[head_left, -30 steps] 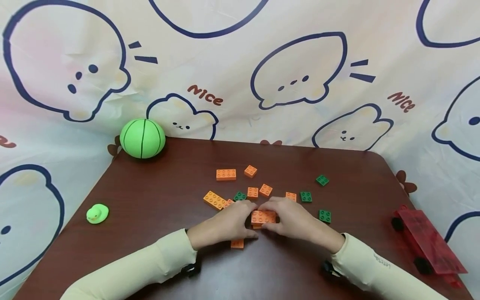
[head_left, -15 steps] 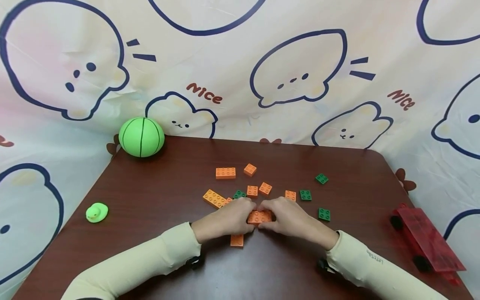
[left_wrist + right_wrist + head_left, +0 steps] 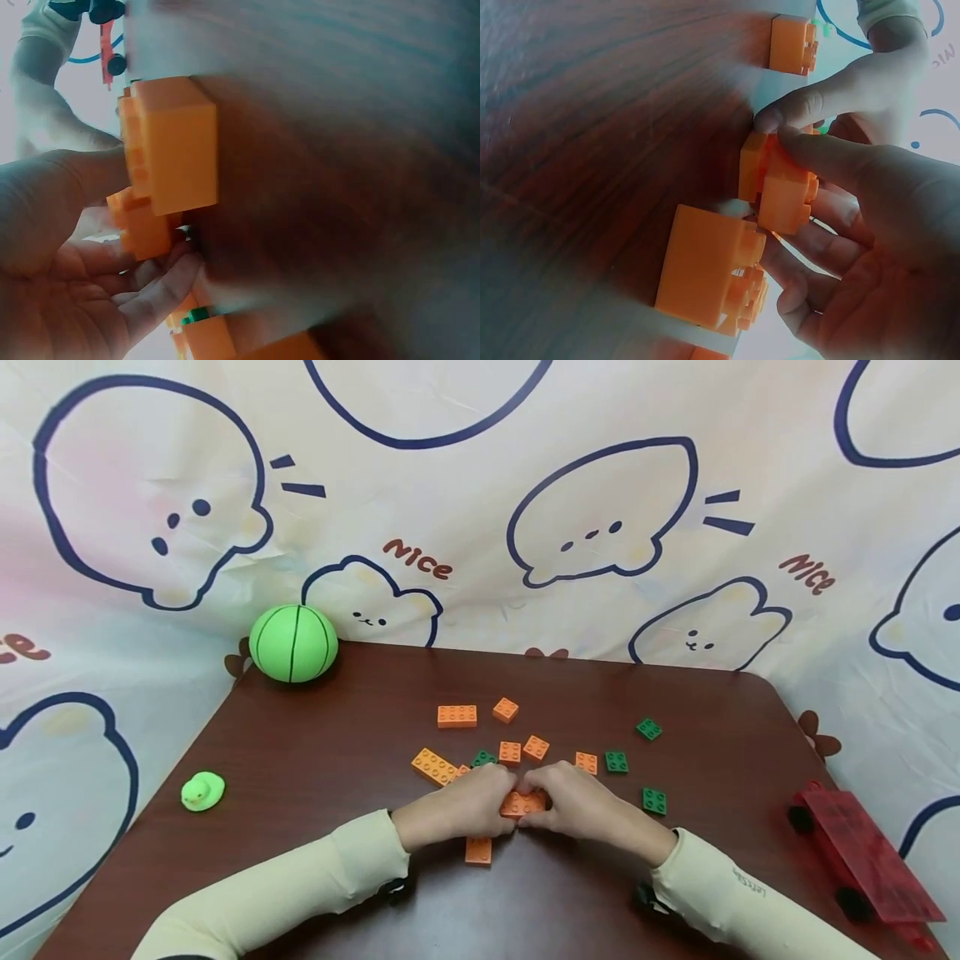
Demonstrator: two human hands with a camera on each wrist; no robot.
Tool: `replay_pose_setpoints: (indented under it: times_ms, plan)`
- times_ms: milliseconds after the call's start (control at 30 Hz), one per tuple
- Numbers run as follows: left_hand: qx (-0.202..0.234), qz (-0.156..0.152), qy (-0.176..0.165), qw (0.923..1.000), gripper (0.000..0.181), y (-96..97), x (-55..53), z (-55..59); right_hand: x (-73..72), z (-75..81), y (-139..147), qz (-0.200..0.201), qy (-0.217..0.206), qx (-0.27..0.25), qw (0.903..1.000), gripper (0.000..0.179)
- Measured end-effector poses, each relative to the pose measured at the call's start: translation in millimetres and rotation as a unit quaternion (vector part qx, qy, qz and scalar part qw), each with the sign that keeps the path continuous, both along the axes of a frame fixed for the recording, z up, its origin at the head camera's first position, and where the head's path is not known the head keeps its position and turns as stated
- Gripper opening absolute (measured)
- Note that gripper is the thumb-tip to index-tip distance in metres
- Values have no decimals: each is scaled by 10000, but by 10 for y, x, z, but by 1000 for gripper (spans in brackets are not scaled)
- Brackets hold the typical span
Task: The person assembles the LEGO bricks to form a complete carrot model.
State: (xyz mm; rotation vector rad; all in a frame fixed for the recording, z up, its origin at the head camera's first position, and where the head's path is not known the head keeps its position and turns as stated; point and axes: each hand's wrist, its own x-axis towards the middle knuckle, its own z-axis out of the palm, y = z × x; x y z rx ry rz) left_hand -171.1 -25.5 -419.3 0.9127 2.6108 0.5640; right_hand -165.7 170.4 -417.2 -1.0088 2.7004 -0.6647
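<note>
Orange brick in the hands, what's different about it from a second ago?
The left hand has closed in and now grips the orange building brick, which shifted slightly toward that hand. The right hand still holds it. The green toy duck, green toy basketball and loose green bricks stayed put.

Smooth plastic orange bricks [image 3: 522, 805] on a dark wood-look tabletop [image 3: 352, 718].
The orange bricks look like hard plastic, flat-sided with a soft sheen, and the green bricks [image 3: 654, 802] look alike. Streaky grain shows in the tabletop's smooth, half-glossy finish, which catches a pale reflection. The ball [image 3: 294, 643] looks smooth and mostly matt; the toy duck [image 3: 202, 792], smooth too. The red toy vehicle [image 3: 873, 852] seems see-through, shiny plastic. The backdrop [image 3: 465, 502] is a creased, printed sheet; the sleeves [image 3: 322, 868], matt cloth.
</note>
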Motion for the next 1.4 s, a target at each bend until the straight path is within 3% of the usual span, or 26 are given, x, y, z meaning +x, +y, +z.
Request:
replay_pose_setpoints:
  times_ms: [200, 367, 900, 1067, 1167, 1267, 1400]
  plan:
    - [409, -143, -213, 9988, 17, -61, -29, 36, -11, -1, 39, 167, -58, -66, 9998, 29]
    - [469, -186, -305, 9983, 18, -91, -35, 61, -38, 45, 67, 255, -288, -107, 9992, 30]
    - [484, -132, -135, 9986, 18, -95, -72, 67, -146, 41, 55, 288, -444, -96, 9986, 15]
    - [559, -237, -106, 9981, 26, -132, -76, 76, -133, 37, 84, 330, -483, -97, 9982, 15]
    - [729, -254, -34, 9970, 38, -237, -74, 157, -105, 31, 104, 365, -505, -36, 9980, 16]
    - [805, -62, 147, 9966, 42, -428, -104, 291, -85, 23, 116, 326, -505, 73, 9982, 19]
    - [336, 297, 290, 9986, 35, -754, -207, 431, -79, 26, 117, 226, -548, 176, 9981, 23]
